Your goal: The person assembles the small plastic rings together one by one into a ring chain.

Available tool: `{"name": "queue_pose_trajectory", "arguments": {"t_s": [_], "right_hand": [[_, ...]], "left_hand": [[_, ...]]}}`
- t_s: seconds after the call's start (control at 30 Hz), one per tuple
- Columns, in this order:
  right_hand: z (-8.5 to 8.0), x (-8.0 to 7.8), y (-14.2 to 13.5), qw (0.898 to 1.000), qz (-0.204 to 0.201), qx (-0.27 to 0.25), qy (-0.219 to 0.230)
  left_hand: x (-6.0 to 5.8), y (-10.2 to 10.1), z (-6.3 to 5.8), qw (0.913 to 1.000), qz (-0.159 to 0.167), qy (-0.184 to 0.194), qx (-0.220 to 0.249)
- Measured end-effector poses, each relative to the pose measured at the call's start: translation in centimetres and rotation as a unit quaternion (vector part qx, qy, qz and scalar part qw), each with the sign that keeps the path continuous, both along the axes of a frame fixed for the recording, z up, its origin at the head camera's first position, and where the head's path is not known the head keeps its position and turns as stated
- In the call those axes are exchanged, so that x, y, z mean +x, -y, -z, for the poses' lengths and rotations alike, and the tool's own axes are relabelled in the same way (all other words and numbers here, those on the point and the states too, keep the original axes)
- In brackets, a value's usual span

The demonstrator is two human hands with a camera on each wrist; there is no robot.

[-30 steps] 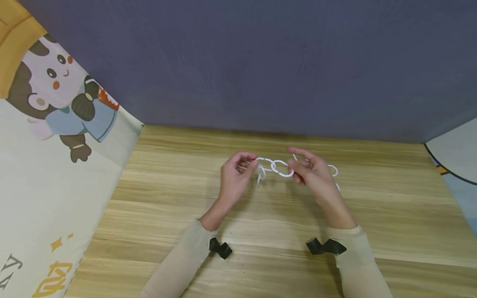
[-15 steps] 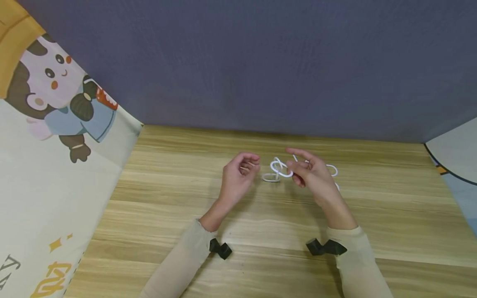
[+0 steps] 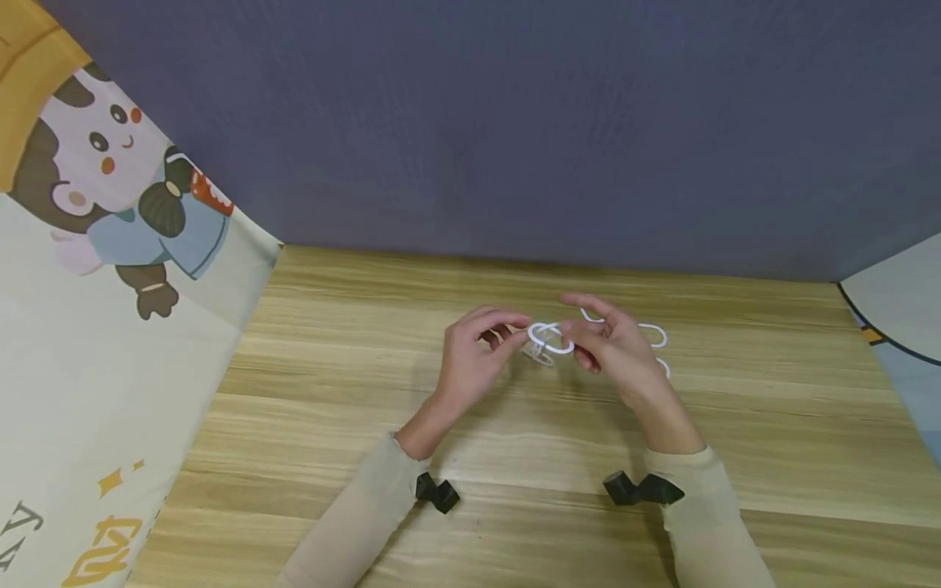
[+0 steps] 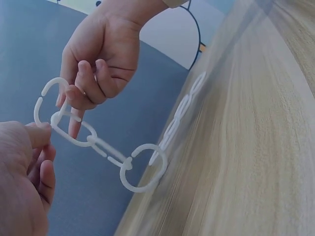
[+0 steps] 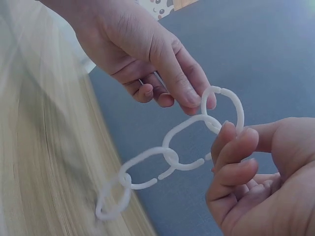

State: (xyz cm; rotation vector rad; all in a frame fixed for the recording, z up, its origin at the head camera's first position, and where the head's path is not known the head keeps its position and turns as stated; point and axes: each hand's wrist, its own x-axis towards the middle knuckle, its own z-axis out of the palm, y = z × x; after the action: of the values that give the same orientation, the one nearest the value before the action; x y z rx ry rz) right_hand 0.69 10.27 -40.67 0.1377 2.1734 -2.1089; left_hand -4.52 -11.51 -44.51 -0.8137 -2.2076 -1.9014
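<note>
White chain of gapped links is suspended over the wood-grain table. Its end link is pinched tightly by left hand and by right hand, one finger of the latter extended. Further white links are laid on the table; blue-grey panel is set behind it.

Chain between hands, above table; more links farther right, apparently lying on table.
</note>
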Motion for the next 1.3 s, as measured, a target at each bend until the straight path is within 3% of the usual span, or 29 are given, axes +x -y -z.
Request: {"name": "queue_pose_trajectory", "arguments": {"t_s": [0.27,0.47,0.77,1.13,1.3], "right_hand": [[-0.1,-0.1,0.1,1.0,-0.011,0.013,0.009],[0.0,-0.2,-0.2,1.0,-0.007,0.018,0.003],[-0.3,0.0,-1.8,0.999,0.045,0.001,-0.006],[-0.3,0.1,-4.2,0.994,0.109,-0.005,-0.016],[0.0,0.0,-4.7,0.993,0.12,-0.007,-0.015]], "left_hand": [[0.1,-0.1,-0.1,0.9999,0.003,-0.007,0.014],[0.0,-0.2,-0.1,0.9997,-0.018,0.002,0.015],[-0.2,0.0,-0.1,0.998,-0.035,0.032,0.042],[-0.3,0.2,-0.5,0.9969,-0.056,0.028,0.047],[-0.5,0.3,-0.5,0.9965,-0.059,0.032,0.05]]}}
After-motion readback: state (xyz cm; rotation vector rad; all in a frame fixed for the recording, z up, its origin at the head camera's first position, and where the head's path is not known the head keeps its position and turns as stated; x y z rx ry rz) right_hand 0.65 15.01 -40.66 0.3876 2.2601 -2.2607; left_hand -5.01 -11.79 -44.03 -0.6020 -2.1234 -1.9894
